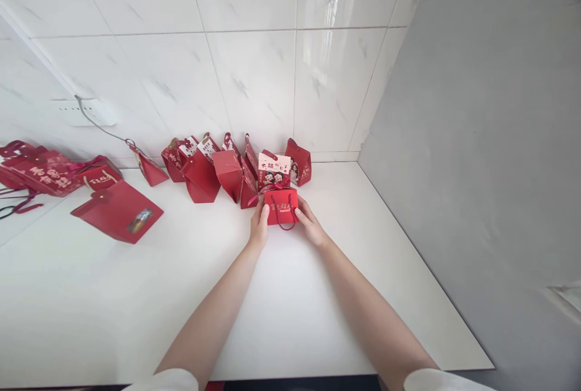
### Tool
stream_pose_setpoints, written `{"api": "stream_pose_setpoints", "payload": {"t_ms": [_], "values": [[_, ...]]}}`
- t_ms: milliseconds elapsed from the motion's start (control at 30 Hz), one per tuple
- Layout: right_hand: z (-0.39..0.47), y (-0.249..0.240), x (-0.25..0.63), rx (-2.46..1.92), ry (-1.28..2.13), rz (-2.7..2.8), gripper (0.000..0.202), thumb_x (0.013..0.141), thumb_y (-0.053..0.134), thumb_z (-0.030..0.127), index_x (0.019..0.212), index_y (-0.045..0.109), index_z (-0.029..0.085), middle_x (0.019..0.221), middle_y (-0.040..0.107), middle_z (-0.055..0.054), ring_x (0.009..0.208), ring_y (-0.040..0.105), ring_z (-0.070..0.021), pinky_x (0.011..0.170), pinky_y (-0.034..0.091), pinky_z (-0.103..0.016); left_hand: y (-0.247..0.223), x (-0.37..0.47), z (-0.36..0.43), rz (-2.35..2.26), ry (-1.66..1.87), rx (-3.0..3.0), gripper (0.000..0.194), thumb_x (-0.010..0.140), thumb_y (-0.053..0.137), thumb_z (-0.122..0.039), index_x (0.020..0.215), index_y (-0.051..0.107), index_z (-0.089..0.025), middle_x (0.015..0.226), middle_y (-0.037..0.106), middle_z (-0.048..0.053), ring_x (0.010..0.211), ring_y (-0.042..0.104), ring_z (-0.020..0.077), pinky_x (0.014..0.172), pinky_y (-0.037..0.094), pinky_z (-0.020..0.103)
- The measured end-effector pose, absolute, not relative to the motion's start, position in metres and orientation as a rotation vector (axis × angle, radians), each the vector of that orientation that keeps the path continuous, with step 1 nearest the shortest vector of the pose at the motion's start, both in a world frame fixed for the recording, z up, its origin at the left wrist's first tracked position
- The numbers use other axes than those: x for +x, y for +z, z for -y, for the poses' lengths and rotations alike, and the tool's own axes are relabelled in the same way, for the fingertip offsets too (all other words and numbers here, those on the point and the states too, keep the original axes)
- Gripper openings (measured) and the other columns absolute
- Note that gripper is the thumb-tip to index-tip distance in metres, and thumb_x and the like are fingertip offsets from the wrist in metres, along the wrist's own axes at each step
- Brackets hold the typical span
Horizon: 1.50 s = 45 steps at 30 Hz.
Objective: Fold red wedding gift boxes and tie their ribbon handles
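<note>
Between my two hands is a small red gift box (281, 212) with gold lettering, a dark red cord handle and a ribbon bow on top. My left hand (259, 221) is closed against its left side, thumb at the front. On the opposite side my right hand (311, 221) presses in the same way. Right behind it stands a pink and red box (274, 167) with two cartoon figures, its lower part hidden. Another red box (299, 162) with a picture on its side stands just behind to the right.
Several red gift boxes (202, 179) stand along the tiled wall (254, 88). A larger red box (118, 209) lies at the left, near a heap of red bags (43, 170). A grey cable (102, 128) hangs from the wall socket (84, 112). The white table (363, 270) meets a grey wall (476, 137) at right.
</note>
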State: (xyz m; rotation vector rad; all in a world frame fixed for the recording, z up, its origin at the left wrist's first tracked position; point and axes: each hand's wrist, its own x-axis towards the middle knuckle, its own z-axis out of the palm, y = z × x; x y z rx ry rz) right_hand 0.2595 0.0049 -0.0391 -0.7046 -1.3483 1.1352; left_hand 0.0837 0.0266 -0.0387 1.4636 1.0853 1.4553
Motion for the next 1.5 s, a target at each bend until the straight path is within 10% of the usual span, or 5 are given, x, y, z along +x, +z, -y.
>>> {"api": "stream_pose_setpoints", "payload": {"t_ms": [700,967,1200,1400,1500], "values": [[-0.020,-0.052,0.265,-0.783,1.200,1.056,0.056,0.081,0.067,0.051,0.129,0.053,0.025,0.138,0.055,-0.008,0.128,0.049,-0.0244,0.106,0.040,-0.045,-0.046,0.084,-0.029,-1.232,1.522,1.351,0.056,0.087,0.048,-0.063,0.112,0.065,-0.016,0.113,0.068,0.012,0.110,0.062,0.0249,0.096,0.049,0.041],[-0.026,-0.057,0.265,-0.845,1.224,1.003,0.044,0.072,0.075,0.054,0.096,0.059,0.020,0.089,0.067,-0.004,0.079,0.063,-0.0204,0.071,0.051,-0.034,-0.051,0.079,-0.035,-1.306,1.562,1.305,0.046,0.083,0.055,-0.061,0.100,0.062,-0.019,0.090,0.068,0.005,0.093,0.065,0.0211,0.085,0.053,0.035],[-0.026,-0.056,0.262,-0.874,1.216,1.072,0.041,0.074,0.073,0.055,0.071,0.050,0.022,0.061,0.057,0.004,0.054,0.050,-0.0133,0.060,0.042,-0.029,-0.046,0.085,-0.028,-1.230,1.643,1.223,0.066,0.094,0.024,-0.065,0.128,0.054,-0.017,0.130,0.059,0.014,0.124,0.055,0.0248,0.102,0.045,0.040],[-0.030,-0.059,0.259,-0.882,1.283,1.128,0.040,0.079,0.066,0.060,0.074,0.056,0.021,0.068,0.063,0.000,0.060,0.057,-0.0160,0.064,0.045,-0.031,-0.046,0.091,-0.024,-1.156,1.374,1.651,0.110,0.068,0.079,-0.049,0.154,0.015,-0.025,0.161,0.015,0.013,0.149,0.014,0.0302,0.121,0.017,0.048],[-0.027,-0.055,0.260,-0.859,1.335,1.142,0.037,0.079,0.069,0.056,0.071,0.057,0.022,0.062,0.061,0.001,0.056,0.055,-0.0152,0.059,0.042,-0.029,-0.046,0.096,-0.024,-1.255,1.354,1.705,0.119,0.060,0.086,-0.040,0.155,0.014,-0.024,0.160,0.016,0.015,0.149,0.014,0.0331,0.121,0.016,0.053]]}}
